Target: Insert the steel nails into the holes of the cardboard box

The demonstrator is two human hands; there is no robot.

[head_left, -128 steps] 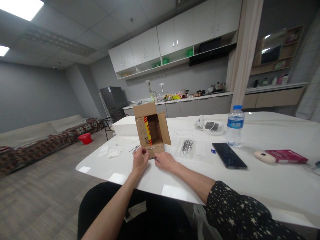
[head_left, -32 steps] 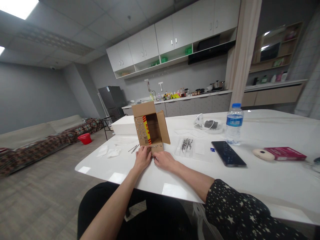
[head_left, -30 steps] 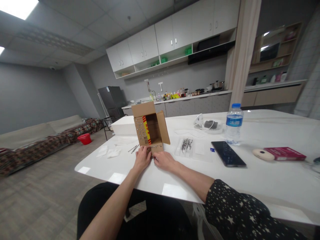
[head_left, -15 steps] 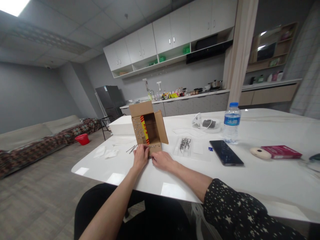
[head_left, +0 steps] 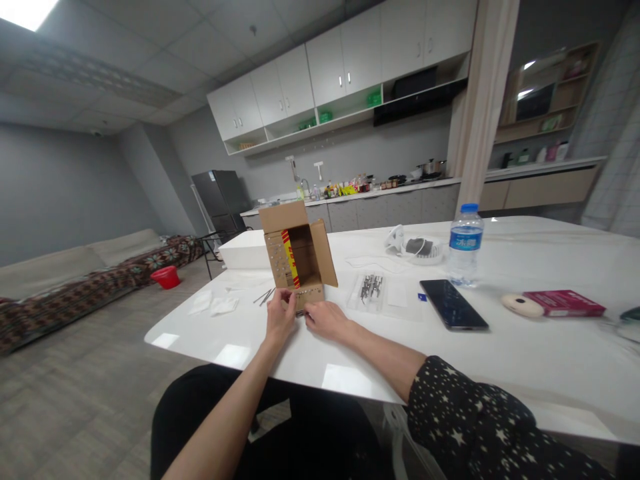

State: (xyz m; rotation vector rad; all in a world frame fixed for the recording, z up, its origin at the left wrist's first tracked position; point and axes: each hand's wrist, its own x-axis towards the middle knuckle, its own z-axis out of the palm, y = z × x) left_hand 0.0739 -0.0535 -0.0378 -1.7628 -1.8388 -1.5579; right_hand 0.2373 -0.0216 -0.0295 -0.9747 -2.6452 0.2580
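An open cardboard box (head_left: 327, 257) with a strip of red and yellow tape stands in front of me, its opening facing me. Small shiny bits dot its left flap and its lower flap. My left hand (head_left: 281, 316) is at the left end of the lower flap, thumb and fingertips drawn together; anything between them is too small to make out. Beside it, at the flap's near edge, my right hand (head_left: 325, 319) rests on the table with curled fingers, and what they grip is hidden. Several thin dark sticks (head_left: 263, 297) lie left of the box.
Right of the box lies a clear plastic case (head_left: 371, 288) with metal pieces. Beyond are a black phone (head_left: 453, 305), a water bottle (head_left: 465, 241), a dark red box (head_left: 565, 303) and a white corded device (head_left: 425, 251). White tissues (head_left: 224, 305) lie on the left.
My left thumb and fingers have lifted and shifted slightly at the flap, showing a small gap between them. My right hand and the box stay in place.
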